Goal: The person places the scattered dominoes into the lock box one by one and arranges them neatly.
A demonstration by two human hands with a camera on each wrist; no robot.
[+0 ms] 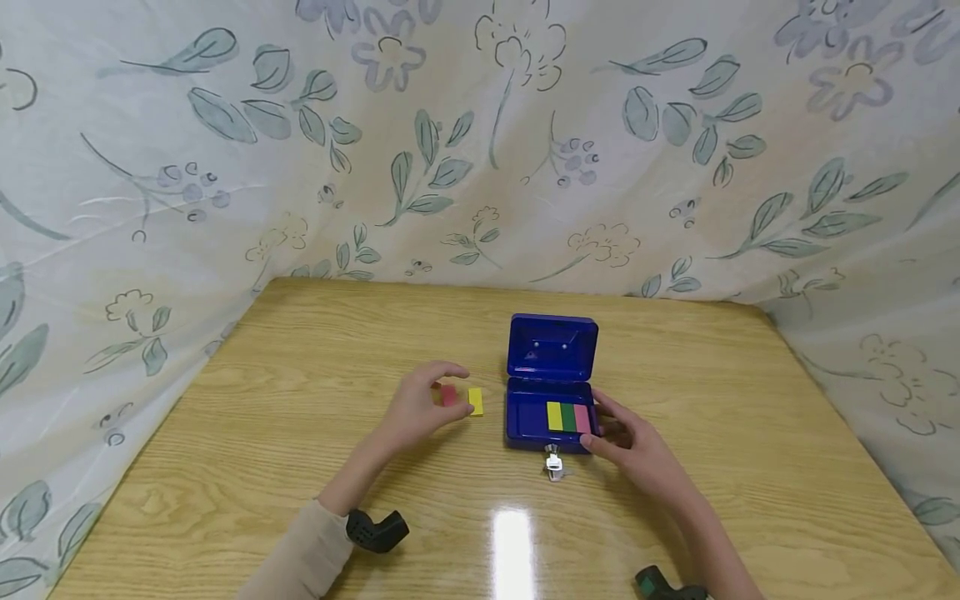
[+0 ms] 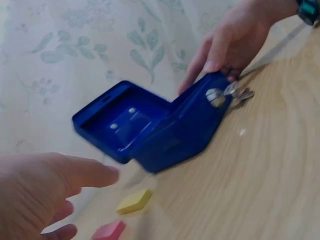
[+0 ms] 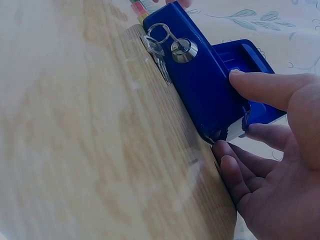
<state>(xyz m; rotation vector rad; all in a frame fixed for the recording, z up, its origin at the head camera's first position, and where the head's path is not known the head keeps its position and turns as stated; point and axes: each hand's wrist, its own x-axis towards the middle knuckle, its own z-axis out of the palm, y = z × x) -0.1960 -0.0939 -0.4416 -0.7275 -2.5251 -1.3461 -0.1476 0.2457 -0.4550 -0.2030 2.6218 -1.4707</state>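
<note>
My right hand grips the right end of a small blue metal cash box, thumb over the front edge and fingers along the side. The lid is swung up and back. Inside, a yellow block, a green block and a pink block lie side by side toward the right. Left of the box, my left hand hovers with fingers spread around a loose yellow block and a loose pink block; its fingers hold neither in the left wrist view.
A key ring with keys hangs from the silver lock on the box's front. The wooden table reaches back to a floral cloth. Dark devices are strapped at both wrists.
</note>
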